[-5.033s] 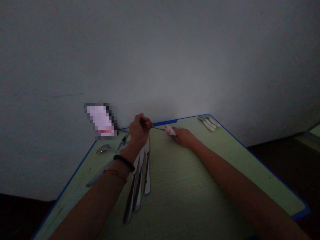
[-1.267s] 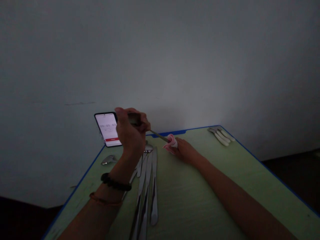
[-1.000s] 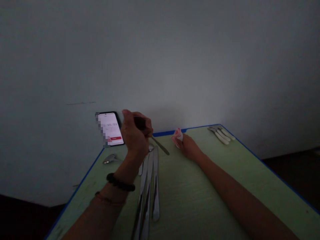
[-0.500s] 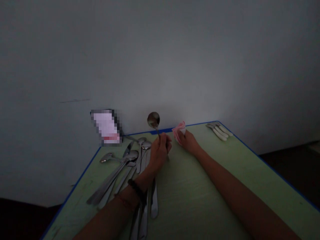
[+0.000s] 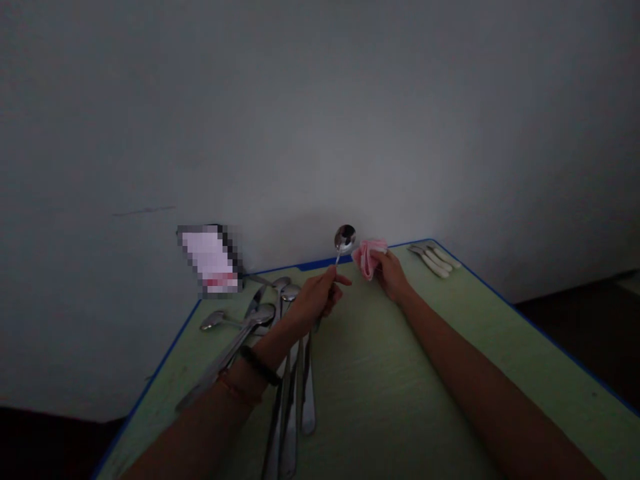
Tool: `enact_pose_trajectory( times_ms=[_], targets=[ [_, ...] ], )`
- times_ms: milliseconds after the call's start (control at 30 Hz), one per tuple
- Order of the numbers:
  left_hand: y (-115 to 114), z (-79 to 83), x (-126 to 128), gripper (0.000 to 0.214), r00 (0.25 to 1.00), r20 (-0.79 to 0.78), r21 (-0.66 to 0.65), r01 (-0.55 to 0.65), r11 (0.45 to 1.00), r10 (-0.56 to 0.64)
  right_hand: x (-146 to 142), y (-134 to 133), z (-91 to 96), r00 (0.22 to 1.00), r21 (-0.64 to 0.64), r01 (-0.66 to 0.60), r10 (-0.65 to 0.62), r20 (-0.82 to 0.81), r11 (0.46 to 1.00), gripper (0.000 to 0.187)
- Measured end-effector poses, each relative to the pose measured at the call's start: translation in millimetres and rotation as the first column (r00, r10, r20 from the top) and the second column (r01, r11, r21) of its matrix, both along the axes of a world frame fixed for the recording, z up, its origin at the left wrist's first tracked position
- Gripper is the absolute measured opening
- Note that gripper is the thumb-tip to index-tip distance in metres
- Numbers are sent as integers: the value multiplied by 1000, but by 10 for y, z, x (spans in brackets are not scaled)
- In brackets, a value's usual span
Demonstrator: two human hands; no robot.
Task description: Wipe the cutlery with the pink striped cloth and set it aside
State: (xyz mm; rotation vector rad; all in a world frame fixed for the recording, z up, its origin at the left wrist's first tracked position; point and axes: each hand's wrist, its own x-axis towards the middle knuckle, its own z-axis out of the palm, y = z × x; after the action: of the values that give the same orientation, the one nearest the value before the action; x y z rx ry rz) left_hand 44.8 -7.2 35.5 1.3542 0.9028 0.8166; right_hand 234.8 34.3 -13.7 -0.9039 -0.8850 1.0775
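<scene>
My left hand (image 5: pixel 323 293) is closed around the handle of a metal spoon (image 5: pixel 345 239), whose shiny round bowl points up above the table's far edge. A bunched pink-and-white cloth (image 5: pixel 370 259) is pinched in my right hand (image 5: pixel 393 275), just right of the spoon's bowl; a small gap shows between cloth and bowl. Beneath and left of my left arm lies a loose pile of metal spoons (image 5: pixel 263 313) and other cutlery with long handles (image 5: pixel 290 427). My left forearm hides part of the pile.
Several pieces of cutlery with cream handles (image 5: pixel 435 265) lie at the far right corner. A phone-like device with a blurred screen (image 5: pixel 210 260) leans on the wall (image 5: pixel 320 120) at the back left. The pale green table (image 5: pixel 400 400) has a blue edge.
My left hand has turned the spoon, bringing its bowl rightward near the cloth. My right hand has shifted slightly right, and the cloth looks more spread out.
</scene>
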Motion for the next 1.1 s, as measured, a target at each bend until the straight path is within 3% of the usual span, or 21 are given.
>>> enact_pose_trajectory(
  times_ms=[133,233,367,500,700,933,1100],
  targets=[
    [-83,-129,-53,30,992,-61,28,-111,993,112,-39,-51,37,957,10,-124,122,-263,992,17],
    [-126,-231,-55,31,986,-104,87,-119,989,127,-27,-66,75,888,13,-211,197,-415,977,9],
    [-155,-261,-7,27,987,-81,155,-126,980,140,-10,-48,134,780,8,-398,343,-524,918,16],
    [-186,-232,30,25,986,4,159,-165,973,166,-7,-37,187,733,11,-392,320,-601,920,22],
    [-232,-231,19,32,968,-242,299,4,954,72,-4,-82,206,668,76,-462,403,-625,884,24],
    [-215,-269,12,36,958,-285,279,44,959,39,-30,-218,268,642,111,-572,528,-556,812,53],
    [-197,-257,18,37,952,-307,246,72,967,7,-36,-251,278,650,111,-571,531,-544,813,51]
  ],
)
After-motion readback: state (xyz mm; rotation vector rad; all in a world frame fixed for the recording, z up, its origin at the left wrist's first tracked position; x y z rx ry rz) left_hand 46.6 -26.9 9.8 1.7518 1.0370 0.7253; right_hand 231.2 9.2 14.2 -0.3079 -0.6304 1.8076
